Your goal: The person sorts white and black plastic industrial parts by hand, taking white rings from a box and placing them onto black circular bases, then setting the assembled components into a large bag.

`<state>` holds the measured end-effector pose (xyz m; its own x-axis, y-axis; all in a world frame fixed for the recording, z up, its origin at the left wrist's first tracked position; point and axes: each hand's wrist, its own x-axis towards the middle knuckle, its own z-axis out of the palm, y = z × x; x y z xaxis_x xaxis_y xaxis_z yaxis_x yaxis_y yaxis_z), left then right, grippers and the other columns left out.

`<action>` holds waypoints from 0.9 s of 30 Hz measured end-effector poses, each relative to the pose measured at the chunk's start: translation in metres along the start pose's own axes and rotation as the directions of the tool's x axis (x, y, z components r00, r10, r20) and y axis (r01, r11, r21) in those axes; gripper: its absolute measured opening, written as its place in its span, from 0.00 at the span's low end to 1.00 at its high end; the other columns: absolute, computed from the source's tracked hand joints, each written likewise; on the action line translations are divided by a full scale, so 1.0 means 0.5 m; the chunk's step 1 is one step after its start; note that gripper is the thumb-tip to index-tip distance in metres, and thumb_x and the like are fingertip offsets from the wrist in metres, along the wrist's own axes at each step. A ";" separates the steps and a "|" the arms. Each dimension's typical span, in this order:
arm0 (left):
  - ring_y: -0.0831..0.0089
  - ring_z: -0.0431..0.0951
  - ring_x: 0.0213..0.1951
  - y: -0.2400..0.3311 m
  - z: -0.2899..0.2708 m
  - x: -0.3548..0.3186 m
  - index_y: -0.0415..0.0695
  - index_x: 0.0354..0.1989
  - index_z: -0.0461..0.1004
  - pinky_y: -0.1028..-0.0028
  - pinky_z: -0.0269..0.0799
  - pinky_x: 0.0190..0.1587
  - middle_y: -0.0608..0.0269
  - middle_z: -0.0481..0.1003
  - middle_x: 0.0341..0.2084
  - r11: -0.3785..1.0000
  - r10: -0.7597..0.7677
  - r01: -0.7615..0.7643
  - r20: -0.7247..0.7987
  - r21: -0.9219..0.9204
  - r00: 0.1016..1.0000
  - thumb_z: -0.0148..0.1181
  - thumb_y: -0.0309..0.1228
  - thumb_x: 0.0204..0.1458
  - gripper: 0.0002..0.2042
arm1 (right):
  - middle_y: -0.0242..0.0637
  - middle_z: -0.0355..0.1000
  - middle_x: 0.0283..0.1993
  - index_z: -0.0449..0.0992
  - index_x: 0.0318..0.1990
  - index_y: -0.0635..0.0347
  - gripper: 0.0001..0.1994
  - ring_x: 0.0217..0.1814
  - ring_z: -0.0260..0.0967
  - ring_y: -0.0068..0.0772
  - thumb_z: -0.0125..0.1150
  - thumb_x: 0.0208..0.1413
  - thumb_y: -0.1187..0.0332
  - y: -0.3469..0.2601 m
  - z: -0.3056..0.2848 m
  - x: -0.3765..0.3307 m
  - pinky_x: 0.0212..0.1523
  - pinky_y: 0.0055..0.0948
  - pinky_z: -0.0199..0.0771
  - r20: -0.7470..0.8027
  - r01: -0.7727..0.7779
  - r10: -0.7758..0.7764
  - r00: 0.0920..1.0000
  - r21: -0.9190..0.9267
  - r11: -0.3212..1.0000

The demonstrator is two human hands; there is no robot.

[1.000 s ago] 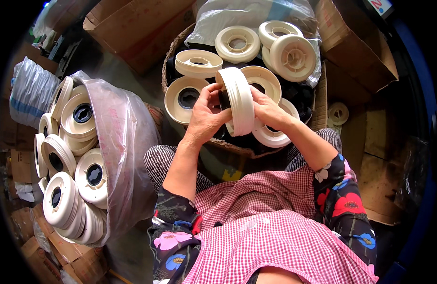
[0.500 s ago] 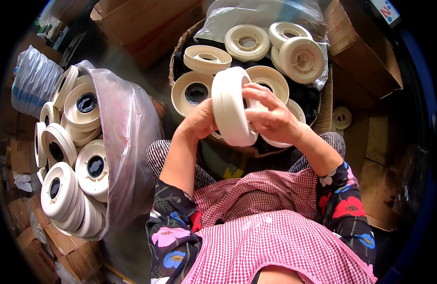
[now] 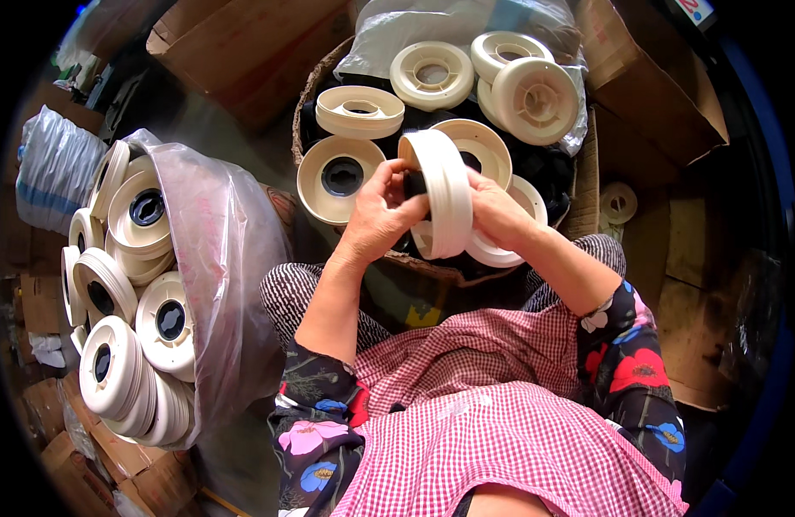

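A cream plastic wheel (image 3: pixel 450 194) with a ridged rim is held on edge above the box, its hollow side turned left. My right hand (image 3: pixel 501 212) is closed on its right side; the fingertips are hidden behind it. My left hand (image 3: pixel 378 214) pinches a small black hub piece (image 3: pixel 414 183) at the wheel's hollow side. How far the hub sits inside cannot be seen. Just behind lie a cream wheel with a black hub (image 3: pixel 341 177) and another wheel (image 3: pixel 492 146), partly covered by the held one.
The cardboard box (image 3: pixel 587 185) before me holds more cream wheels, dark pieces and a clear plastic sheet (image 3: pixel 372 47). At left, a plastic bag (image 3: pixel 229 224) is full of wheels with black hubs. Cartons (image 3: pixel 251 60) stand behind; one wheel (image 3: pixel 618 203) lies at right.
The wheel has turned so its hollow side faces left instead of right. My left hand has moved from its outer side to the black hub; my right fingers have left the hollow.
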<state>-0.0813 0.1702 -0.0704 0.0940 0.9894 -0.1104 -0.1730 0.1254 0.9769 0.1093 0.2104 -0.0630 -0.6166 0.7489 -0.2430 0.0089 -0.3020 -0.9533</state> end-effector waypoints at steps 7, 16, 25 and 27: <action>0.72 0.76 0.47 -0.044 -0.024 -0.001 0.42 0.57 0.66 0.70 0.75 0.48 0.61 0.73 0.48 0.713 -0.053 0.257 0.315 -0.652 0.948 0.65 0.42 0.49 0.28 | 0.33 0.66 0.56 0.75 0.26 0.52 0.14 0.67 0.54 0.43 0.64 0.30 0.83 -0.073 0.017 -0.015 0.67 0.42 0.51 0.453 0.789 -0.649 0.611 -0.423 0.446; 0.72 0.76 0.46 -0.047 -0.053 0.002 0.41 0.57 0.65 0.71 0.76 0.46 0.59 0.73 0.48 0.629 -0.078 0.414 0.476 -0.659 0.876 0.64 0.41 0.50 0.28 | 0.23 0.72 0.49 0.74 0.20 0.48 0.08 0.62 0.59 0.36 0.67 0.31 0.73 -0.084 0.038 -0.066 0.61 0.42 0.52 0.624 0.855 -0.602 0.498 -0.469 0.221; 0.72 0.76 0.46 -0.014 -0.030 0.004 0.40 0.59 0.62 0.70 0.76 0.47 0.59 0.72 0.48 0.871 -0.087 0.200 0.259 -0.449 0.962 0.63 0.43 0.51 0.31 | 0.46 0.62 0.56 0.65 0.56 0.59 0.28 0.57 0.62 0.46 0.66 0.46 0.65 -0.067 0.001 -0.050 0.57 0.39 0.65 0.085 0.461 -0.502 0.861 -0.547 0.698; 0.71 0.75 0.47 -0.009 -0.014 0.002 0.41 0.60 0.61 0.70 0.76 0.47 0.59 0.72 0.48 0.921 -0.097 0.158 0.184 -0.357 0.978 0.63 0.44 0.51 0.32 | 0.44 0.58 0.58 0.64 0.58 0.55 0.30 0.58 0.61 0.47 0.65 0.45 0.69 -0.052 -0.001 -0.046 0.55 0.37 0.68 0.059 0.301 -0.304 0.951 -0.401 0.865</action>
<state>-0.0872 0.1712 -0.0760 0.2888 0.9424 -0.1686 -0.4941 0.2976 0.8169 0.1234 0.2013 -0.0326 -0.6352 0.7693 0.0691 0.1378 0.2009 -0.9699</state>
